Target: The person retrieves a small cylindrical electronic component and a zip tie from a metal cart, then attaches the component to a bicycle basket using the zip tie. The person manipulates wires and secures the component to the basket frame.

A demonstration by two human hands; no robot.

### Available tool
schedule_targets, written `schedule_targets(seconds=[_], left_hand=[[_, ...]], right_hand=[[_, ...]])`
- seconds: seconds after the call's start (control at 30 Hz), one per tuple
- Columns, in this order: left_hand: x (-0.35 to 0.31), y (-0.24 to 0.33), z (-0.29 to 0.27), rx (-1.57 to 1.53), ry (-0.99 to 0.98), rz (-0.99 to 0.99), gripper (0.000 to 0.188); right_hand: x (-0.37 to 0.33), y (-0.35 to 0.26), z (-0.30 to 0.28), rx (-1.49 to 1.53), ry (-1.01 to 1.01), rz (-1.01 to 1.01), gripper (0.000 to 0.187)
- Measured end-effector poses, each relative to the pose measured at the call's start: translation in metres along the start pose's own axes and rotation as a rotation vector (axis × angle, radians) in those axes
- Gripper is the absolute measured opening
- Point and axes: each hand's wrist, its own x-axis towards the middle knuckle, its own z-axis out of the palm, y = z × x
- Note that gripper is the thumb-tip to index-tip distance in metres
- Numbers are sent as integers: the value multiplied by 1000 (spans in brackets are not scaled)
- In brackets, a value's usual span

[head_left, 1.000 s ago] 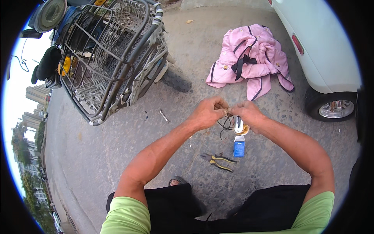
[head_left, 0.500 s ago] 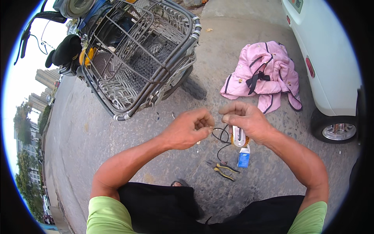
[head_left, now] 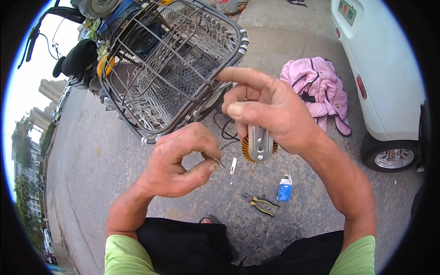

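Observation:
My right hand (head_left: 279, 110) grips a grey metal bracket (head_left: 260, 142), pressed between thumb and curled fingers, with the index finger stretched forward. The bracket is fixed to a round part with an orange-brown finned rim (head_left: 246, 149), partly hidden behind it. A black cable (head_left: 223, 126) hangs behind this hand. Lower and to the left, my left hand (head_left: 181, 160) pinches a small, thin, dark piece (head_left: 221, 162) between thumb and forefinger; its kind is unclear.
On the ground lie yellow-and-black-handled pliers (head_left: 260, 203), a small blue-and-white box (head_left: 284, 189) and a white strip (head_left: 233, 166). A vehicle with a wire basket (head_left: 183, 59) stands ahead. A pink quilted cover (head_left: 321, 87) lies near a white car (head_left: 389, 64) at right.
Both hands have drawn apart and come up nearer to me. The finned part with its bracket has risen in my right hand, and the cable has shifted with it.

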Motion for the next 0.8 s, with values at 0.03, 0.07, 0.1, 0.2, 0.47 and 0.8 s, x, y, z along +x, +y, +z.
schedule_targets(seconds=[0.03,0.07,0.1,0.2,0.47,0.8], left_hand=[[2,4,-3,39,-20,46,23],[1,7,-5,38,7,66,20],[0,11,-6,38,32,86,17],[-4,27,-16,79,94,134,15],[-10,29,-34,233,417,285,21],[5,40,-28,343,237,147,26]], right_hand=[[2,2,-5,76,-22,19,62],[4,4,-7,152,-43,38,62],[5,8,-6,206,-40,41,62],[8,14,-4,279,-75,34,64],[9,-7,16,417,-215,-126,68],[6,-26,9,169,-44,-66,49]])
